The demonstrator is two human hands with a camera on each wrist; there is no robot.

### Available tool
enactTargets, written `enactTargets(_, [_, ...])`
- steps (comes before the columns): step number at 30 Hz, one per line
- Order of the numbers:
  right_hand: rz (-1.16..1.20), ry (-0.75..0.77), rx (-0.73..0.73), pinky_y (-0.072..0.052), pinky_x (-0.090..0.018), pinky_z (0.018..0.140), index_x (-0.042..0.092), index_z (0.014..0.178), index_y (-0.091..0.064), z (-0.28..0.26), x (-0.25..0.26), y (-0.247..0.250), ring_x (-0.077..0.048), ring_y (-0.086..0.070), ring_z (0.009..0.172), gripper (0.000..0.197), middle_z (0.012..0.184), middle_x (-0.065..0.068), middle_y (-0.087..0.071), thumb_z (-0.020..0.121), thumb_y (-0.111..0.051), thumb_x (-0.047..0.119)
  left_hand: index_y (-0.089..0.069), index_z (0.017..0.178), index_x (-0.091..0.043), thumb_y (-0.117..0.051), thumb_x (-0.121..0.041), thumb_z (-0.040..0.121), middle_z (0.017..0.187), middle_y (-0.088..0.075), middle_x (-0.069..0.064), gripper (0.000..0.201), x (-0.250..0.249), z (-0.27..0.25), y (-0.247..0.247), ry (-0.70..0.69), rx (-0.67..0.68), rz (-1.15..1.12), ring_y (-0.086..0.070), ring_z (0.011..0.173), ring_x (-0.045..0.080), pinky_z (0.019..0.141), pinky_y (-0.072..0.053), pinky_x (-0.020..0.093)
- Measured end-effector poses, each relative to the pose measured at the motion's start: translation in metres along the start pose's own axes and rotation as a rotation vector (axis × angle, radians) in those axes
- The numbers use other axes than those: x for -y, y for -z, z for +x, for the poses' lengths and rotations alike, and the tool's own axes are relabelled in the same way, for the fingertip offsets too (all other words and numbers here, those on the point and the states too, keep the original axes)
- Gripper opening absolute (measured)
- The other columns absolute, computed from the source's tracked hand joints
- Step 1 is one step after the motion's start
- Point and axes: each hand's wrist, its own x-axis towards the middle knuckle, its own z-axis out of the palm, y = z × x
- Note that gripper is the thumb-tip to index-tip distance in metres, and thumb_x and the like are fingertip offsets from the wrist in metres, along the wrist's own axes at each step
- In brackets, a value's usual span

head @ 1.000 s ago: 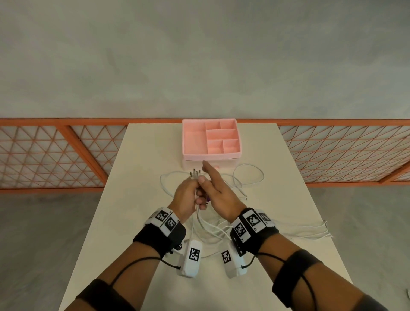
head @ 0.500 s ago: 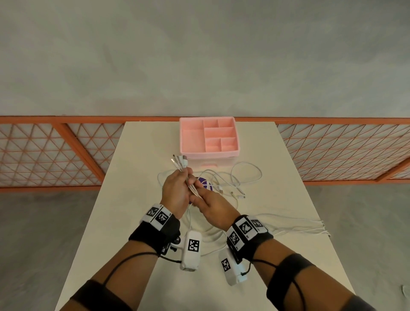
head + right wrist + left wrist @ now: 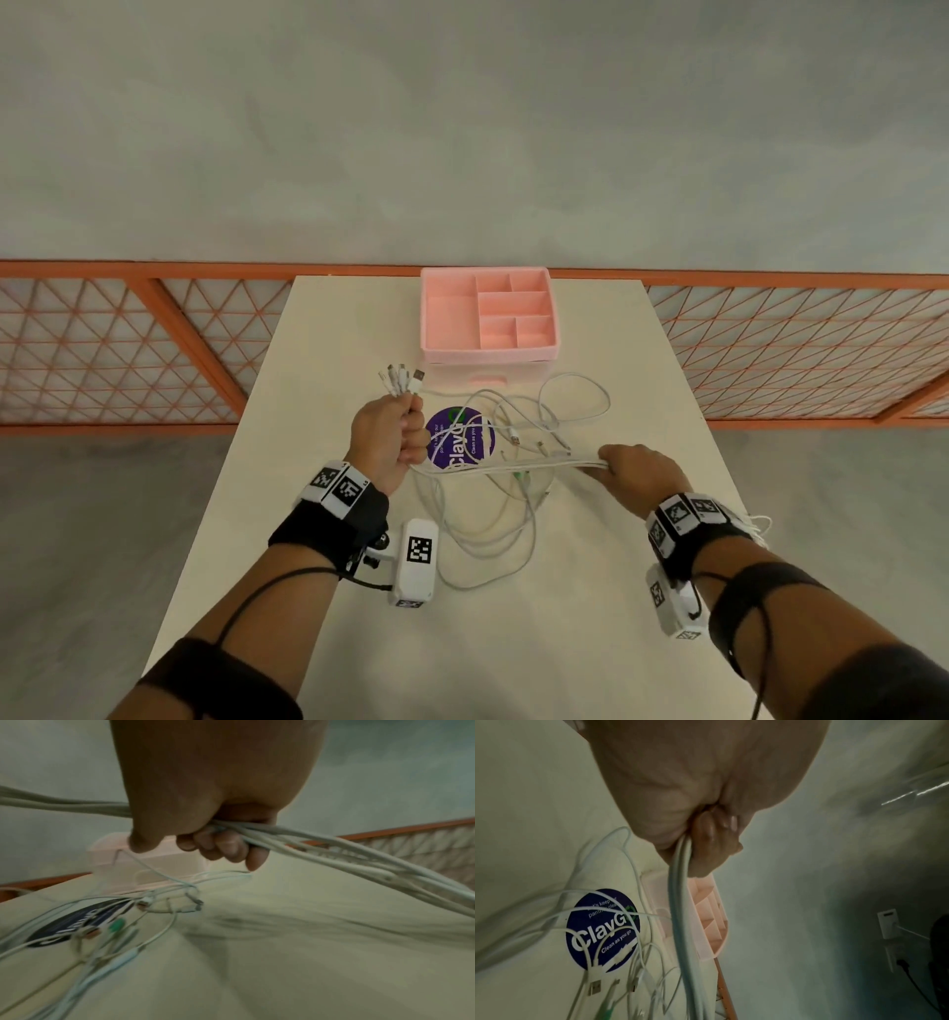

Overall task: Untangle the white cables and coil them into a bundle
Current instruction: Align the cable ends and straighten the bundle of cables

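Note:
Several white cables (image 3: 506,465) stretch as one strand between my hands above the table. My left hand (image 3: 391,437) is a fist round them, with their plug ends (image 3: 401,381) fanning out above it. My right hand (image 3: 634,470) grips the same strand farther right; the right wrist view shows its fingers (image 3: 226,845) curled round the cables (image 3: 321,850), which trail off past the wrist. Loose loops (image 3: 482,545) and free plugs (image 3: 595,990) lie on the table below. In the left wrist view the strand (image 3: 680,902) runs out of my closed left hand (image 3: 713,833).
A pink compartment organiser (image 3: 488,313) stands at the table's far middle, just beyond the cables. A round purple sticker (image 3: 459,444) lies under the loops. The white table (image 3: 318,514) ends close on both sides; orange mesh railing (image 3: 102,349) runs behind.
My right hand has slid along the cables from beside the left hand out to the right, drawing them into a taut strand. The left hand kept its grip near the plugs.

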Motion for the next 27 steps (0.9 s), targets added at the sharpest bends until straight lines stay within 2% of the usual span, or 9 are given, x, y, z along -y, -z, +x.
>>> enactTargets(3, [-0.019,-0.096,0.076,-0.045,-0.031,0.071,0.022,0.083,-0.051,0.000,-0.012,-0.009,-0.026,-0.064,0.090,0.037,0.095,-0.003,-0.068,0.095,-0.045,0.057,-0.048,0.074,-0.013,-0.035,-0.013,0.103,0.046,-0.030,-0.009,0.032,0.007,-0.002,-0.004,0.036,0.031,0.144,-0.022,0.036,0.005,0.035,-0.016,0.014])
enactTargets(5, [0.010,-0.106,0.259,-0.045,-0.030,0.080,0.022,0.094,-0.057,-0.003,-0.013,-0.027,-0.026,-0.062,0.102,0.036,0.111,-0.005,-0.067,0.089,-0.057,0.057,-0.049,0.075,-0.013,-0.036,-0.013,0.103,0.046,-0.030,-0.009,0.031,0.011,-0.002,-0.004,0.032,0.030,0.227,-0.022,0.037,0.006,0.036,-0.016,0.014])
enactTargets(7, [0.046,-0.091,0.508,-0.042,-0.029,0.086,0.022,0.107,-0.058,-0.009,-0.007,-0.039,-0.023,-0.059,0.110,0.053,0.114,0.001,-0.061,0.075,-0.070,0.063,-0.049,0.075,-0.013,-0.036,-0.012,0.102,0.045,-0.031,-0.009,0.030,0.016,-0.003,-0.003,0.027,0.022,0.290,-0.022,0.037,0.006,0.037,-0.016,0.014])
enactTargets(9, [0.090,-0.045,0.632,-0.044,-0.031,0.087,0.023,0.104,-0.057,-0.012,0.005,-0.036,-0.021,-0.059,0.107,0.066,0.108,0.002,-0.060,0.063,-0.072,0.073,-0.049,0.074,-0.012,-0.036,-0.010,0.102,0.046,-0.031,-0.008,0.030,0.019,-0.003,0.000,0.036,0.012,0.327,-0.022,0.037,0.007,0.039,-0.015,0.014])
enactTargets(12, [0.272,0.000,0.494,-0.046,-0.035,0.092,0.022,0.110,-0.059,-0.005,0.024,-0.022,-0.017,-0.057,0.102,0.072,0.113,0.001,-0.061,0.068,-0.063,0.079,-0.049,0.075,-0.012,-0.036,-0.011,0.102,0.046,-0.031,-0.007,0.031,0.028,0.000,0.007,0.060,-0.023,0.323,-0.022,0.036,0.007,0.039,-0.017,0.012])
enactTargets(14, [0.365,0.011,0.360,-0.047,-0.034,0.087,0.021,0.102,-0.063,0.005,0.038,-0.014,-0.016,-0.059,0.096,0.062,0.105,0.004,-0.063,0.075,-0.058,0.077,-0.049,0.075,-0.012,-0.035,-0.011,0.103,0.044,-0.032,-0.008,0.031,0.032,0.001,0.010,0.071,-0.051,0.308,-0.023,0.035,0.006,0.038,-0.018,0.011])
enactTargets(17, [0.372,0.056,0.220,-0.049,-0.034,0.083,0.013,0.098,-0.067,0.020,0.064,-0.012,-0.022,-0.063,0.093,0.039,0.100,-0.004,-0.068,0.092,-0.056,0.051,-0.049,0.076,-0.012,-0.035,-0.012,0.103,0.044,-0.032,-0.008,0.031,0.036,0.002,0.012,0.073,-0.065,0.297,-0.023,0.034,0.006,0.037,-0.018,0.012])
enactTargets(20, [0.344,0.074,0.151,-0.052,-0.035,0.083,0.009,0.099,-0.070,0.037,0.094,-0.016,-0.028,-0.066,0.095,0.027,0.101,-0.010,-0.071,0.095,-0.051,0.028,-0.050,0.076,-0.012,-0.035,-0.012,0.103,0.044,-0.033,-0.008,0.031,0.036,0.001,0.012,0.069,-0.074,0.301,-0.024,0.034,0.006,0.037,-0.018,0.012])
enactTargets(27, [0.213,0.055,0.132,-0.048,-0.034,0.080,0.004,0.110,-0.064,0.067,0.139,-0.037,-0.032,-0.064,0.106,0.026,0.112,-0.014,-0.067,0.096,-0.043,0.008,-0.049,0.075,-0.012,-0.035,-0.013,0.104,0.043,-0.033,-0.009,0.031,0.035,-0.005,0.018,0.054,-0.079,0.316,-0.025,0.034,0.006,0.039,-0.018,0.013])
